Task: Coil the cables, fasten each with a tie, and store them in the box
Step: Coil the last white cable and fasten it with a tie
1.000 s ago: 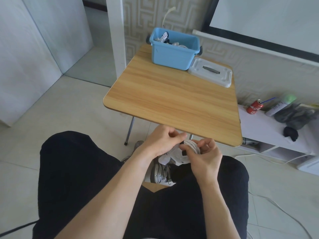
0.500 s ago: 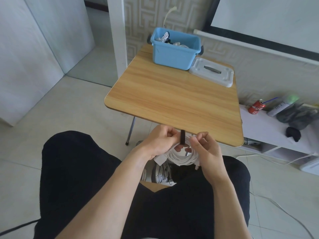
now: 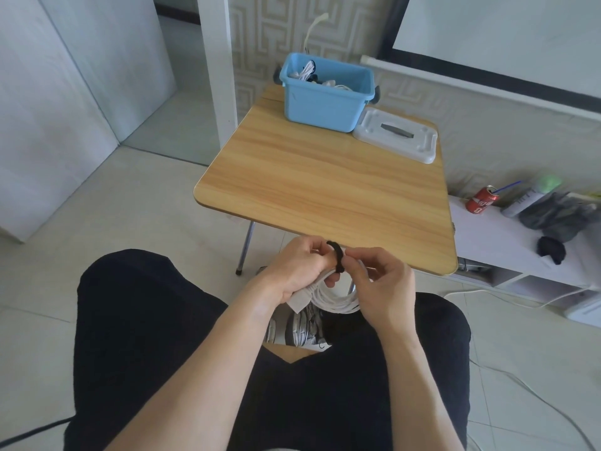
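My left hand (image 3: 292, 268) holds the white cable coil (image 3: 331, 297) over my lap, just past the near edge of the counter (image 3: 325, 190). My right hand (image 3: 380, 281) pinches the black tie (image 3: 336, 257) — it loops over the top of the coil, between my two grips. The blue box (image 3: 322, 105) sits at the far edge of the counter with other cables inside — its white lid (image 3: 396, 138) lies just beside it.

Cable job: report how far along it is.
Done: coiled cables already lie in the blue box, whose white lid sits beside it on the table. In hand: left hand and right hand hold a white cable coil, black tie around it. Left: fasten, box it.
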Demonstrator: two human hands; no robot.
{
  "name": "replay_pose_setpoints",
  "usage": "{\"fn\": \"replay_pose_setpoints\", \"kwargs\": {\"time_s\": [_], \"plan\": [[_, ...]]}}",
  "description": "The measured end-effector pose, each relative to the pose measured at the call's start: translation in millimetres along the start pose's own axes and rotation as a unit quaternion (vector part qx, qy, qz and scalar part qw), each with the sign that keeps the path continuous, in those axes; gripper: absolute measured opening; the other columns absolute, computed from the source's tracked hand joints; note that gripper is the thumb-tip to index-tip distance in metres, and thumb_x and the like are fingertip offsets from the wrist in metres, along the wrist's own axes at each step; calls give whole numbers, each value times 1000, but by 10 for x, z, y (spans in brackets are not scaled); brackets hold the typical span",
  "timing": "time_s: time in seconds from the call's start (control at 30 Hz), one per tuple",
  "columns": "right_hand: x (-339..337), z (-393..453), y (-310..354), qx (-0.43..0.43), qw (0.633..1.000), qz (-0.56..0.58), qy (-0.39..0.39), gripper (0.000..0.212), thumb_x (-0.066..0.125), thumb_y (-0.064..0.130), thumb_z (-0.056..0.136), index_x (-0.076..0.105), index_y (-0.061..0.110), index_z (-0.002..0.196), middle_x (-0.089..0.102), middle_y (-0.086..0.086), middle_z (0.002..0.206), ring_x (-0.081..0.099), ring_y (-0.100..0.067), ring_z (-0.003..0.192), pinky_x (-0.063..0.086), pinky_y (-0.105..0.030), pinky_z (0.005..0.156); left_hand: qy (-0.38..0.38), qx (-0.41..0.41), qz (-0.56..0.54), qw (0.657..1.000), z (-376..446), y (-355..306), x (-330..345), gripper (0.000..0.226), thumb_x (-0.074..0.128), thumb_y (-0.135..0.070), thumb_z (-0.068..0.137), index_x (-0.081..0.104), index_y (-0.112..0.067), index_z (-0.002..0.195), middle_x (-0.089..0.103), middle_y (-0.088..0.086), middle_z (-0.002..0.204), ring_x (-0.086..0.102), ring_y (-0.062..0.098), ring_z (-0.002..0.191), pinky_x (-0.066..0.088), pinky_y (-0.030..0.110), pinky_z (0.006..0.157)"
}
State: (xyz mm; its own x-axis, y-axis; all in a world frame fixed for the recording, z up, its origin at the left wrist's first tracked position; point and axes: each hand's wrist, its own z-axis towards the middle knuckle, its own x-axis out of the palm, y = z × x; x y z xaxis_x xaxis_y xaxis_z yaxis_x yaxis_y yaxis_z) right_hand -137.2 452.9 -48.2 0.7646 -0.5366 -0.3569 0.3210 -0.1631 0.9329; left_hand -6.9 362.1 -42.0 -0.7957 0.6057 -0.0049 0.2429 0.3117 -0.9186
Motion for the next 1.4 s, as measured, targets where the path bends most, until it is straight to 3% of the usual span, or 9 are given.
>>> {"fn": "replay_pose_setpoints", "kwargs": {"time_s": [0.27,0.47,0.57,0.7,0.87,0.97,1.1,1.3,1.4], "plan": [[-98,-3,15,-8,995,1,102,31,86,18,78,74,28,105,76,8,99,72,-7,91,57,-21,78,-5,-36,-60,998,-9,-24,-4,26,63,-4,94,55,-12,70,64,7,60,61,20,55,50,34,65],[-98,2,35,-24,997,11,78,17,82,12,82,74,27,78,73,16,107,68,-2,104,52,-31,92,26,-70,-94,993,-25,-30,77,23,56,3,94,56,-10,74,62,13,59,60,24,54,50,30,54],[-100,-13,61,-7,997,7,81,18,83,14,81,70,22,92,73,16,107,69,-2,99,55,-28,88,23,-76,-102,992,-7,-12,74,23,57,3,93,56,-10,73,61,13,60,60,24,54,50,33,60],[-111,7,40,21,989,-99,111,52,81,47,80,64,28,125,69,18,116,63,3,108,51,-22,93,21,-67,-96,993,2,-14,55,24,58,1,93,55,-9,71,60,10,59,59,21,53,48,31,59],[-133,-5,49,4,997,-23,67,15,81,18,84,78,29,95,77,13,98,70,-3,97,55,-28,89,32,-63,-110,991,-4,11,45,21,61,-1,94,55,-9,76,63,11,59,58,23,57,50,33,59],[-139,0,19,-7,997,-29,72,14,75,13,88,74,27,89,76,12,99,69,-4,99,52,-23,88,50,-60,-108,991,-13,15,90,22,61,-3,94,53,-10,75,63,10,58,57,22,55,47,33,58],[-118,-24,3,11,998,-41,48,9,69,13,93,71,21,97,74,13,91,66,5,86,44,-6,69,72,-53,-94,992,-9,13,127,23,63,-14,96,51,-12,77,62,10,59,57,22,55,45,31,55],[-57,-12,20,35,999,-13,28,11,69,14,94,70,25,91,74,10,83,68,1,76,45,-7,62,74,-18,-20,997,-23,26,133,21,56,-25,102,52,-13,85,59,7,64,56,21,63,44,32,64],[-47,15,57,17,999,-26,7,11,72,14,91,70,23,86,72,11,80,65,3,76,45,-7,64,70,8,-8,997,-40,-4,142,32,45,-28,107,54,2,100,54,13,79,54,17,65,47,26,63]]}}
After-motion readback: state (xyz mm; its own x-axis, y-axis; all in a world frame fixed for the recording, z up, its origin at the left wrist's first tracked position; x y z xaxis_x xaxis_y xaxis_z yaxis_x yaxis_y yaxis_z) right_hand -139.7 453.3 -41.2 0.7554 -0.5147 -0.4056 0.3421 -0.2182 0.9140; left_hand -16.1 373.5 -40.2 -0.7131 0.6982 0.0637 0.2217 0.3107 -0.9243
